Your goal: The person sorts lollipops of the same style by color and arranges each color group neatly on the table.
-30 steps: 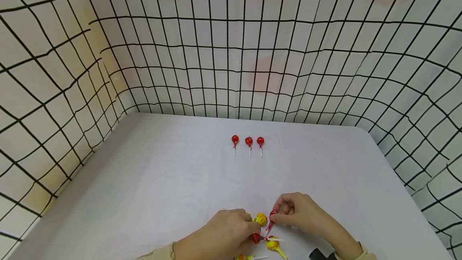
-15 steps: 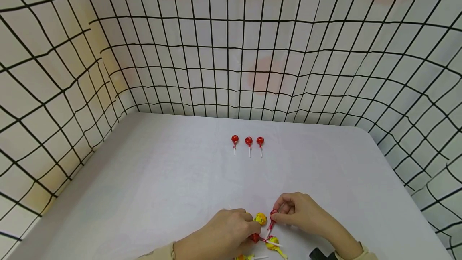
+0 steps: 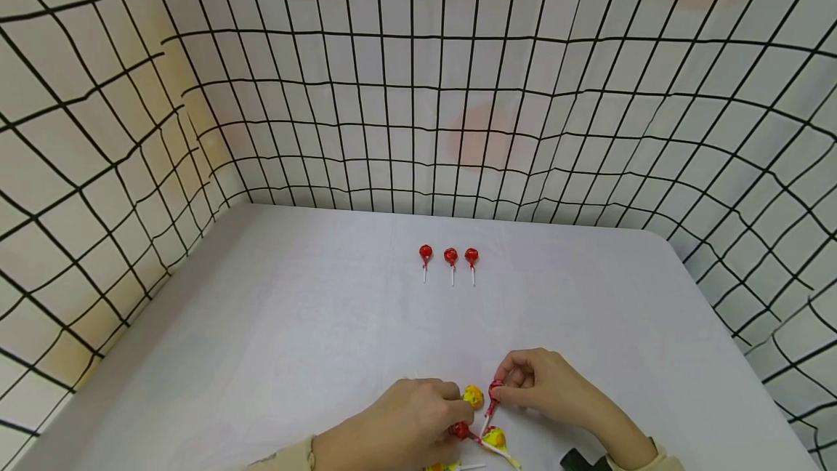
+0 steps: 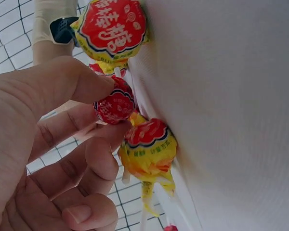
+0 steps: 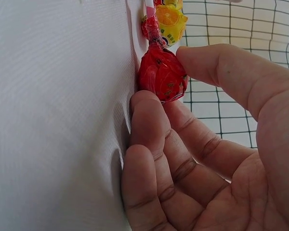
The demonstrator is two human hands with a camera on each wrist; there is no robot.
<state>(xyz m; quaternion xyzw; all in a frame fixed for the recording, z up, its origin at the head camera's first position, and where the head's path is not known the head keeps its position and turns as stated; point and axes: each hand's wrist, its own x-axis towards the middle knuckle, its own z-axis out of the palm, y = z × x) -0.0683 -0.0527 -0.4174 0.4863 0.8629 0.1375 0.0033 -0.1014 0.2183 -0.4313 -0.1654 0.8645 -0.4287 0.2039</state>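
My left hand (image 3: 412, 416) pinches the ball of a red-wrapped lollipop (image 4: 116, 102) between thumb and fingertip. Its white stick slants right and toward the near side in the head view, across a yellow lollipop (image 3: 495, 437). My right hand (image 3: 552, 387) holds another red lollipop (image 5: 163, 74) by its head, thumb on one side and fingers on the other, the stick pointing toward the near side. Between the hands lies a yellow lollipop (image 3: 473, 397), and one more yellow lollipop (image 3: 443, 467) shows partly behind my left hand at the bottom edge.
Three red lollipops (image 3: 451, 256) lie in a row farther back on the white-covered table (image 3: 314, 311), sticks toward me. Black wire mesh (image 3: 412, 86) rises behind and at both sides. A black strap device (image 3: 578, 461) sits at my right wrist.
The stick of the red lollipop in my left hand has swung from nearly level to slanting toward the near side. My right hand has stayed almost still.
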